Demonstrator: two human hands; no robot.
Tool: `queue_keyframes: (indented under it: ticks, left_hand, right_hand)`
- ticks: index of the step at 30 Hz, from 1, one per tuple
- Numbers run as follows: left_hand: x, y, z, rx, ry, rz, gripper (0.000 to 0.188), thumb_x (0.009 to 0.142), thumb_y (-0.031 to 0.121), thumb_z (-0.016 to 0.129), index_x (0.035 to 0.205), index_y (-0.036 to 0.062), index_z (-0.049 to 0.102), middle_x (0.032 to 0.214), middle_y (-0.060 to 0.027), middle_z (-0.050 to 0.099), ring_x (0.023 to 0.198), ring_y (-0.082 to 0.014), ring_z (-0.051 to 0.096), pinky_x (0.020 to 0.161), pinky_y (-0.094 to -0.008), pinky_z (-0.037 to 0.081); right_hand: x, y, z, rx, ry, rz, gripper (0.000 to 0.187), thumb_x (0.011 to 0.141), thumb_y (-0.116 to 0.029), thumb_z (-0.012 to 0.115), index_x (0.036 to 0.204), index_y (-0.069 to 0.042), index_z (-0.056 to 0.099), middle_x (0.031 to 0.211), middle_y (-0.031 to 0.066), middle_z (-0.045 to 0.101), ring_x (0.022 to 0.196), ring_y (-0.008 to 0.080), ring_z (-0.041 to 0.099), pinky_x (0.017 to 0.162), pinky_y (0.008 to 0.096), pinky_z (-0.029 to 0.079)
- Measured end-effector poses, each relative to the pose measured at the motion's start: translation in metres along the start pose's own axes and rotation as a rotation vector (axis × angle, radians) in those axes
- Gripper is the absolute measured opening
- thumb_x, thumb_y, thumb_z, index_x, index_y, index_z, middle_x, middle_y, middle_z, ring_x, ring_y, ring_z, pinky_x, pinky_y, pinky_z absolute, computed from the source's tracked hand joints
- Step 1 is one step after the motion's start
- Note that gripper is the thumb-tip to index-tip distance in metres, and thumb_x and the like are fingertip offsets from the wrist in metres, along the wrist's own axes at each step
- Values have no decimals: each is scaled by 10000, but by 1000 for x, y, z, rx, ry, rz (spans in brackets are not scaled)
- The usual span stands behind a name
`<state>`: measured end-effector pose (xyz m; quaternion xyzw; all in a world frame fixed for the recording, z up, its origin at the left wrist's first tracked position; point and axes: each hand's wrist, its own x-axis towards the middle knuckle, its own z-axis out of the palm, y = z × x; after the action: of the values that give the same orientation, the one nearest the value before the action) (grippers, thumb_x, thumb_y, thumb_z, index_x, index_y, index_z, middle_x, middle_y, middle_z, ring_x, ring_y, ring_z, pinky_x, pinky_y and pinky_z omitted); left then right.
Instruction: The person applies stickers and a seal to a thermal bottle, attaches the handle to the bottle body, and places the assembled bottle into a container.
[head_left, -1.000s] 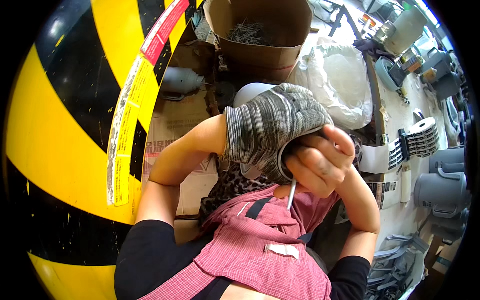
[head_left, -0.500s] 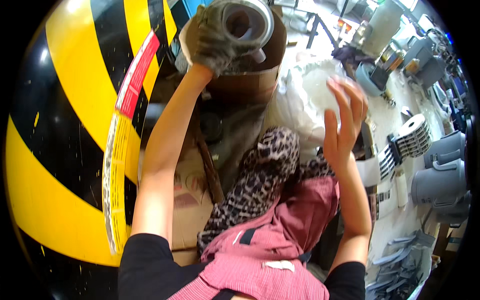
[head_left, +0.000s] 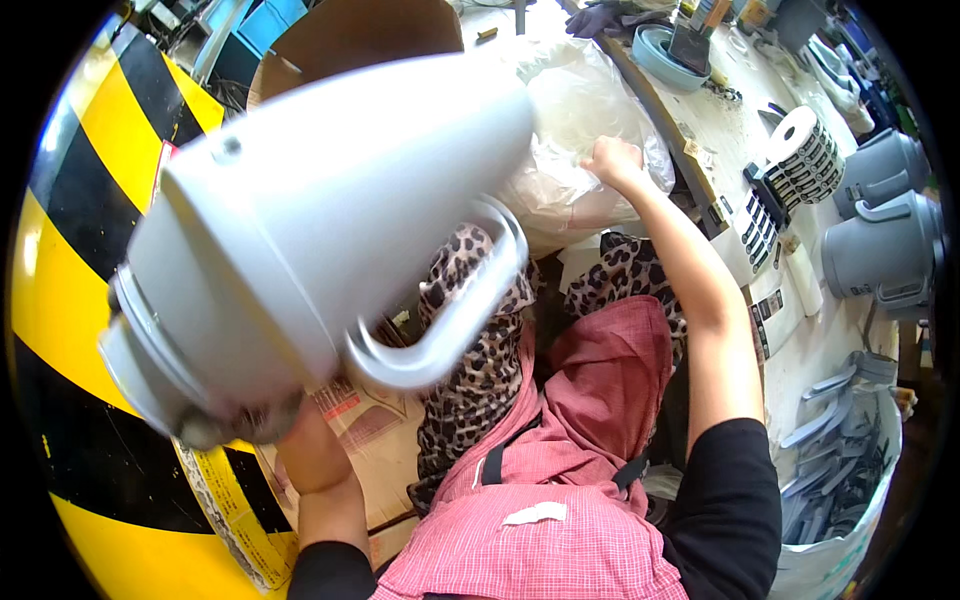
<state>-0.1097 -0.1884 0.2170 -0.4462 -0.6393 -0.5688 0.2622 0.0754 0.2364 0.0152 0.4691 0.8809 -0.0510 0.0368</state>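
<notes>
Workshop bench crowded with parts. Left hand (head_left: pixel 235 425), gloved, fingers clamped on the base of a grey jug body (head_left: pixel 320 230) raised close before the head. Beyond the jug, right hand (head_left: pixel 612 160) closes on a clear plastic bag (head_left: pixel 580 130). Judged: inspection step; bagging seems next, needing the bag opened.

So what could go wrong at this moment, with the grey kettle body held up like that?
1. The left hand, gloved, holds the grey kettle body only at its base end, raised and tilted; it could slip and fall onto the lap.
2. The body fills much of the view, so the right hand reaches into the clear plastic bag partly unseen and may fumble.
</notes>
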Motion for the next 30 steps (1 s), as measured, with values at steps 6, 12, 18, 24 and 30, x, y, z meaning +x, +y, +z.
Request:
queue_keyframes:
  ticks: [6, 12, 18, 24, 30]
  left_hand:
    - [-22, 76, 8, -282, -506, 34, 886, 597, 387, 954, 1311, 74, 532, 1307, -119, 608, 1264, -323, 561, 1170, -500, 317]
    - [-95, 113, 75, -537, -994, 82, 924, 574, 392, 965, 1323, 81, 522, 1314, -111, 604, 1281, -316, 556, 1183, -523, 291]
    - [-79, 134, 57, -562, -709, 151, 922, 593, 416, 968, 1309, 62, 508, 1472, -175, 425, 1388, -359, 424, 1196, -495, 307]
    - [-96, 152, 18, -2, -460, 800, 370, 885, 395, 731, 1203, 301, 566, 1260, -28, 584, 1373, -325, 413, 1205, -585, 238]
    - [-105, 153, 42, -12, -788, 482, 364, 968, 445, 578, 1159, 171, 721, 1416, -34, 620, 1463, -388, 344, 1181, -704, 98]
  right_hand:
    - [14, 41, 2, 346, 64, -8, 269, 813, -312, 732, 940, -83, 793, 920, 163, 760, 848, 331, 734, 801, 426, 567]
    - [-105, 33, -45, 749, 255, -279, 245, 917, -220, 716, 936, 25, 732, 705, 101, 703, 585, 134, 664, 563, 286, 520]
    - [-305, 18, -187, 1614, -232, -194, 197, 948, -192, 702, 884, -5, 708, 634, 7, 642, 524, 54, 567, 470, 201, 415]
    - [-391, -21, -177, 1135, -17, -339, 172, 803, -120, 793, 909, -36, 687, 742, -14, 534, 628, 72, 489, 548, 253, 381]
    - [-387, -13, -147, 1115, 70, -393, 216, 754, 5, 689, 968, 21, 703, 1033, 60, 604, 859, 142, 598, 727, 266, 478]
